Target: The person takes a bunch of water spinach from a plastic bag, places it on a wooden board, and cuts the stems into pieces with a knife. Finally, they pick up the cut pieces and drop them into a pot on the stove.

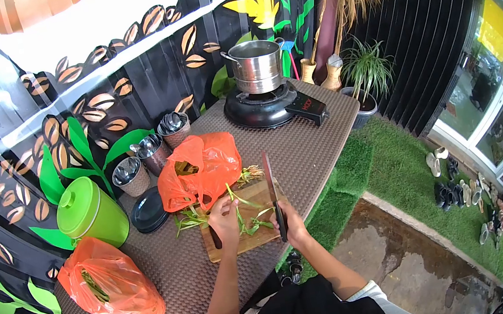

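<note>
My right hand (290,223) is wrapped round the black handle of a knife (269,177), its blade pointing up and away from me. In my left hand (225,219), the fingers pinch a leafy green stem (230,193). Both hands are over a wooden cutting board (255,243). Cut green pieces (250,225) lie scattered on the board between them. More leafy greens (190,220) rest at the board's left edge. Trimmed root ends (251,173) sit at its far side, beside an open orange plastic bag (215,156).
A second orange bag (118,290) stands at the table's left, near a green lidded container (90,212). Dark plates (147,211) and several cutlery cups (131,176) line the back. A steel pot (257,67) sits on a portable stove (261,111) at the far end.
</note>
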Demonstrator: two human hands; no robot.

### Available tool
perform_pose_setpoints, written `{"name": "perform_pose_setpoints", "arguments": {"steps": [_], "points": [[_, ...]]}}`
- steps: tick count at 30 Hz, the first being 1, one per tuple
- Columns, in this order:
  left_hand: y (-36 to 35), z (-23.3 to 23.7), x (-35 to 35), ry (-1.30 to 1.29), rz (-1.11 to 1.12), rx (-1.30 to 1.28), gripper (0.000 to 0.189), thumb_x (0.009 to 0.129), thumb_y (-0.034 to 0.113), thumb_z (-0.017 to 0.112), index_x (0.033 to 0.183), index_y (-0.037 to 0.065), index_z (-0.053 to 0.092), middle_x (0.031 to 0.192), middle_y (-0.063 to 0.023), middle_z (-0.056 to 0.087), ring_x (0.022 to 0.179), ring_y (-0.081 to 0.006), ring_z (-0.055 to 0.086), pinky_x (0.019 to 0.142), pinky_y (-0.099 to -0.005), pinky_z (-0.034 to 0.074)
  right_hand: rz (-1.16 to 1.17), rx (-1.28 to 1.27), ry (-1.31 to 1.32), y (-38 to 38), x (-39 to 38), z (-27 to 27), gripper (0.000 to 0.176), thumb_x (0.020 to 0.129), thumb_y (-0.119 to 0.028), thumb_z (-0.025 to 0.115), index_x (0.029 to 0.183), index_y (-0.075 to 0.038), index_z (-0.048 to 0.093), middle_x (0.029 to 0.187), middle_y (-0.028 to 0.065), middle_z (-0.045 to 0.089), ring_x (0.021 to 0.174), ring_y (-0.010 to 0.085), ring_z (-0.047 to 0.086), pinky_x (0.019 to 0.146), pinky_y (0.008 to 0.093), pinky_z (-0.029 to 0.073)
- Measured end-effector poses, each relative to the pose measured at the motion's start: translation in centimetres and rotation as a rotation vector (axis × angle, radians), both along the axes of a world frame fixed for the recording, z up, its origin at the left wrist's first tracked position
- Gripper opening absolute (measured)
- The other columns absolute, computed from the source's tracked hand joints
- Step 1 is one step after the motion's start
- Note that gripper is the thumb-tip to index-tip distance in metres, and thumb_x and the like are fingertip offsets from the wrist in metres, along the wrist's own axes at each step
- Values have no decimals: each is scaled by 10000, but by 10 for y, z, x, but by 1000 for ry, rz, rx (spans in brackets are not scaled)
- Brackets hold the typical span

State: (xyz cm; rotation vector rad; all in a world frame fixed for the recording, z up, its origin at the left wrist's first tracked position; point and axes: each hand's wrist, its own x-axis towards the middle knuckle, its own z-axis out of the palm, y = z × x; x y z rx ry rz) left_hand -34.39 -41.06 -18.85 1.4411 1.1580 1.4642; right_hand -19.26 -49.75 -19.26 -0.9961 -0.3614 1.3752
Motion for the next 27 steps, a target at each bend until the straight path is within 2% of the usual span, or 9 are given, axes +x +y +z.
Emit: {"name": "perform_pose_setpoints", "arguments": {"steps": [5, 8, 10, 13, 20, 22, 23, 25, 27], "points": [[-4, -25, 11, 91, 5, 46, 199, 805, 27, 716, 973, -64, 663, 818, -124, 685, 731, -142, 665, 627, -231, 511, 31, 242, -247, -8, 5, 10, 330, 979, -296, 449, 1249, -106, 447, 636, 19, 505, 543, 82, 444, 483, 232, 360], [-5, -36, 19, 113, 1, 87, 249, 790, 38, 727, 1004, -69, 658, 811, -122, 687, 704, -165, 666, 597, -257, 511, 242, 259, -393, -12, -7, 11, 353, 974, -210, 495, 1310, -105, 505, 677, -23, 500, 624, 66, 453, 585, 217, 353], [-4, -37, 20, -45, -89, -136, 222, 795, 4, 713, 993, -79, 657, 822, -108, 691, 706, -137, 655, 598, -242, 504, 234, 256, -395, -9, -13, -5, 358, 973, -210, 500, 1313, -100, 508, 681, -22, 494, 625, 68, 450, 580, 217, 349], [-7, -34, 21, -251, -214, -218, 185, 808, -19, 694, 978, -84, 658, 833, -100, 688, 723, -119, 646, 614, -229, 498, 216, 233, -386, -6, -13, -16, 402, 970, -206, 512, 1355, -92, 493, 690, -22, 475, 630, 73, 444, 581, 218, 349], [-12, -46, 27, -438, -304, -236, 160, 820, -29, 677, 973, -73, 660, 878, -95, 687, 746, -118, 640, 638, -215, 488, 179, 323, -490, 1, -1, -22, 506, 971, -212, 525, 1443, -108, 377, 686, -40, 421, 635, 66, 414, 591, 220, 360], [-13, -44, 27, -383, -352, -305, 166, 829, -12, 669, 985, -68, 663, 896, -87, 685, 750, -109, 637, 635, -215, 492, 197, 306, -617, 0, 3, -17, 495, 969, -206, 527, 1438, -123, 391, 797, 13, 572, 721, 86, 494, 668, 240, 422], [-14, -43, 28, -384, -352, -305, 166, 829, -12, 669, 985, -68, 663, 896, -87, 685, 750, -109, 637, 635, -215, 492, 198, 306, -618, 1, 4, -16, 495, 969, -206, 527, 1438, -123, 391, 797, 13, 572, 721, 86, 494, 668, 240, 422], [-13, -43, 31, -380, -304, -299, 168, 824, -2, 672, 979, -64, 666, 884, -76, 682, 735, -104, 631, 623, -218, 490, 121, 365, -936, 4, 4, -12, 482, 957, -212, 532, 1423, -161, 418, 1077, 81, 658, 893, 175, 591, 812, 302, 467], [-13, -40, 28, -349, -292, -324, 175, 813, 7, 680, 975, -60, 669, 877, -71, 680, 727, -97, 624, 608, -213, 482, 107, 369, -1111, 2, 4, -2, 476, 951, -223, 535, 1412, -172, 432, 1183, 85, 619, 985, 230, 583, 873, 333, 456]]}}
